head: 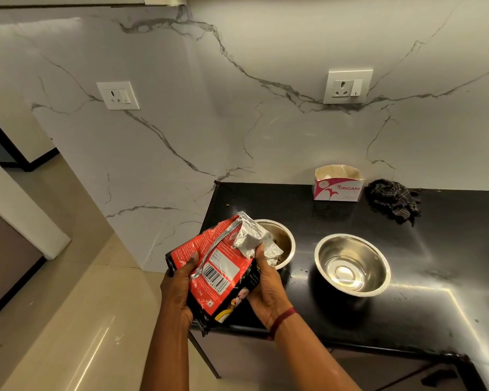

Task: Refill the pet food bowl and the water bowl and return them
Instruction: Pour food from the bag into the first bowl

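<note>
White wall panels with grey marble veins rise behind a glossy black stone bench (435, 263), and two white socket plates (118, 95) (347, 86) are set into the wall. Beige floor tiles (76, 306) spread out to the left of the bench.

Both hands hold a red and black pet food bag with a silver foil lining (220, 266) over the near left corner of the bench. The left hand (178, 289) grips the bag's left edge, its thumb laid across the red printed face beside the barcode. The right hand (266, 292) grips the right side, fingers curled round the crumpled foil at the open top. A dark red thread band (283, 320) circles the right wrist. The bag is tilted, with its open foil mouth over the rim of a round stainless steel bowl (284, 238) that stands on the bench just behind it. A few dark bits of kibble show inside that bowl.

A second, wider stainless steel bowl (353, 263) stands on the bench just to the right, apart from the first. I cannot tell whether its shiny inside holds water.

Against the wall sits a white and pink cardboard tissue box printed ORIGAMI (338, 184), its top open. A crumpled dark checked cloth (393, 200) lies just beside it on the right.
</note>
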